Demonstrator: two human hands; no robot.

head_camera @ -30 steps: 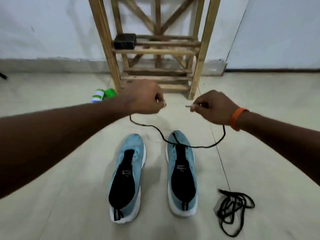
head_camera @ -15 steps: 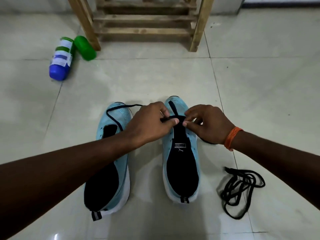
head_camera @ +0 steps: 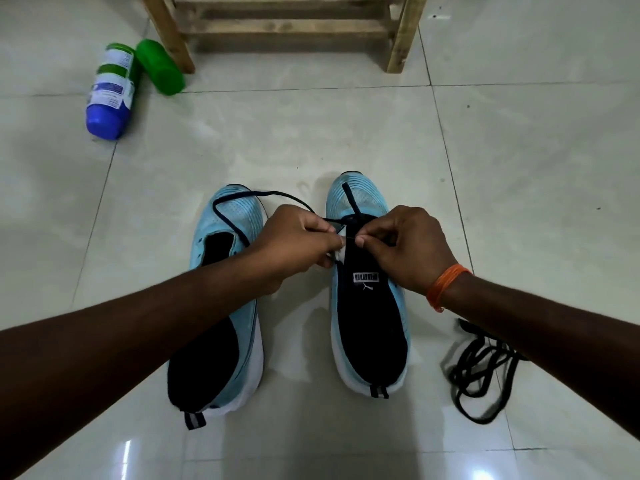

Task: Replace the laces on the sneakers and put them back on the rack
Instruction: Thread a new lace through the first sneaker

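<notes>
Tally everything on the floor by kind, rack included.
Light blue mesh sneakers: 2
Black laces: 2, one being threaded, one floor bundle
Plastic containers: 2, a blue-ended labelled bottle and a green one
Wooden slatted rack: 1
Total: 7

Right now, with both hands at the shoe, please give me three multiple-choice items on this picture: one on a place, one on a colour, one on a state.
1. Where does the loose lace pile lie?
A. on the rack
B. on the floor, right of the right sneaker
C. between the sneakers

2. What colour is the wristband?
A. green
B. white
C. orange

3. What do the left hand and right hand do?
A. both pinch the black lace over the right sneaker
B. both rest flat on the floor
C. both hold the bottle

Answers: 1 B, it lies beyond that sneaker's outer side. 2 C, it shows orange on the right wrist. 3 A, the fingertips meet on the lace.
</notes>
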